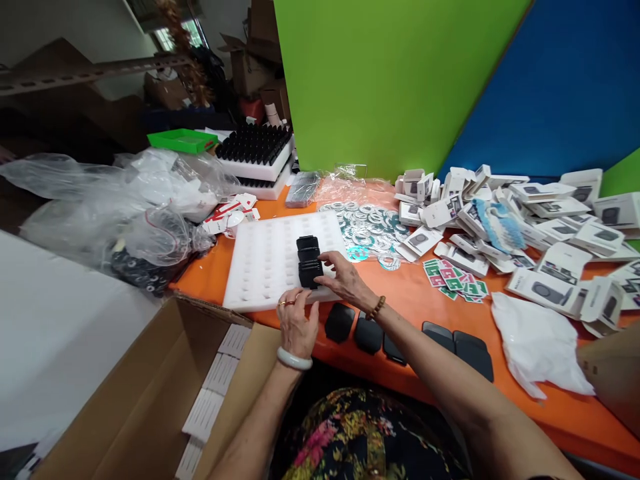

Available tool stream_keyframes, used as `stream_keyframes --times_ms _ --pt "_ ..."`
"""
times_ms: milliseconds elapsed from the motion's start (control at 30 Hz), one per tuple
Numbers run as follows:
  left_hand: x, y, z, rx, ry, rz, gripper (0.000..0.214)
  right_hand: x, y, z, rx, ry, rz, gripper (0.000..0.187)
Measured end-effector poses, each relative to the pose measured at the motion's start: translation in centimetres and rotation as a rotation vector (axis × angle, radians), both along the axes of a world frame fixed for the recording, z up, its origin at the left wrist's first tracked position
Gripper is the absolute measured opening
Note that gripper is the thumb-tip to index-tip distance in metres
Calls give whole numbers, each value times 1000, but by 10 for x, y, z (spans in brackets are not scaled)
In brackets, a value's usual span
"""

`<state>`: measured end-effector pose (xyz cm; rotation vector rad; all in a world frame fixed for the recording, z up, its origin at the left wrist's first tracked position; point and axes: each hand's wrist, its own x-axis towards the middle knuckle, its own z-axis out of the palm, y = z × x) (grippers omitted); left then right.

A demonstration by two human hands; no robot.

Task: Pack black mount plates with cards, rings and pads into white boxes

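Observation:
A short row of black plastic pieces [309, 257] stands packed together on a white foam tray [260, 250] with rows of slots. My right hand [345, 277] is at the right side of this row, thumb and forefinger curved against the nearer black pieces. Below them, at the tray's front edge, is my left hand [299, 323], its fingers bent and its thumb apart, with nothing visible in its grasp. Whether its fingertips touch the lowest black piece I cannot tell. Flat black square pads [340, 323] lie along the table's front edge, some partly behind my right forearm.
An open cardboard box [150, 373] with white cartons stands front left. Ring-shaped stickers [370, 227] and many small white boxes [545, 287] spread over the orange table [400, 287]. Plastic bags [150, 187], a green tray [183, 141] and filled foam trays [255, 163] are back left.

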<state>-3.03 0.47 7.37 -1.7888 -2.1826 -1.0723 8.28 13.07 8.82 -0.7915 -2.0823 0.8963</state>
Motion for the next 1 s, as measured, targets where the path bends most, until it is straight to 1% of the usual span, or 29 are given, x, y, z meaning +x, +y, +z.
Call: stream_keyframes --times_ms 100,167,233,333,467,667,733,833,900,1000 --pt "-10 7 -5 -63 28 -48 24 -14 7 -3 41 -125 40 45" --pt "-14 8 -11 -71 47 -86 26 -19 10 -5 55 -190 35 46" --pt "-15 7 -16 -64 65 -100 28 -22 11 -7 43 -206 17 45" --pt "-15 6 -19 -73 73 -105 30 -24 11 -9 13 -158 -14 43" --pt "-14 5 -18 -97 62 -99 32 -25 7 -10 -9 -79 -57 38" --pt "-14 5 -19 -110 69 -99 33 -26 1 -12 4 3 -49 35" --pt "-15 5 -18 -113 78 -104 33 -26 2 -12 -20 10 -66 37" --pt "-15 5 -17 -104 89 -117 33 -26 7 -10 -126 4 -112 42" --pt "-15 4 -17 -92 93 -124 32 -26 10 -7 -188 -11 -104 45" --pt "-16 2 -17 -71 88 -130 30 -25 11 -3 -220 -37 -48 46"
